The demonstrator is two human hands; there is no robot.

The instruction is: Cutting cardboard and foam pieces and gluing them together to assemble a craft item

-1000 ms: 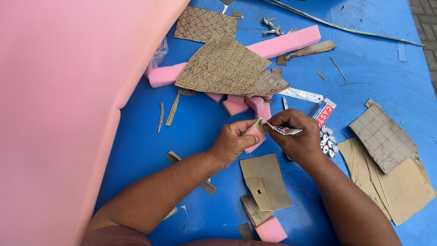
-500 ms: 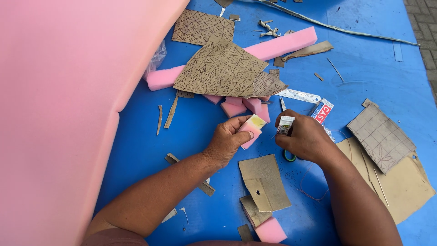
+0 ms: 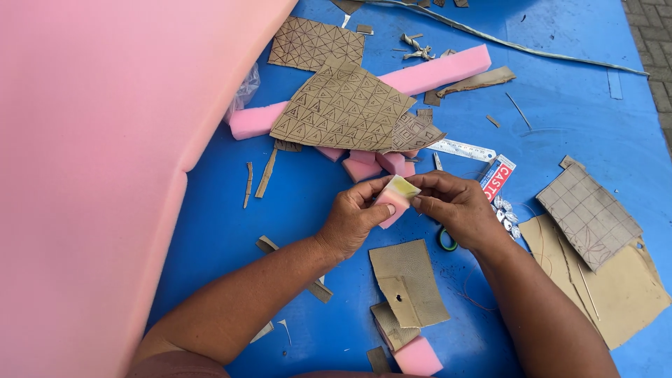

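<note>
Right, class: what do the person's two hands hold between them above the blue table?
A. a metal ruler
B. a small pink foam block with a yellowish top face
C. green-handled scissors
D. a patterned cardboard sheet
B: the left hand and right hand pinch the small pink foam block, its top face yellowish.

Blue table (image 3: pixel 574 105) in even daylight, grey paved floor (image 3: pixel 651 42) at the upper right corner
</note>
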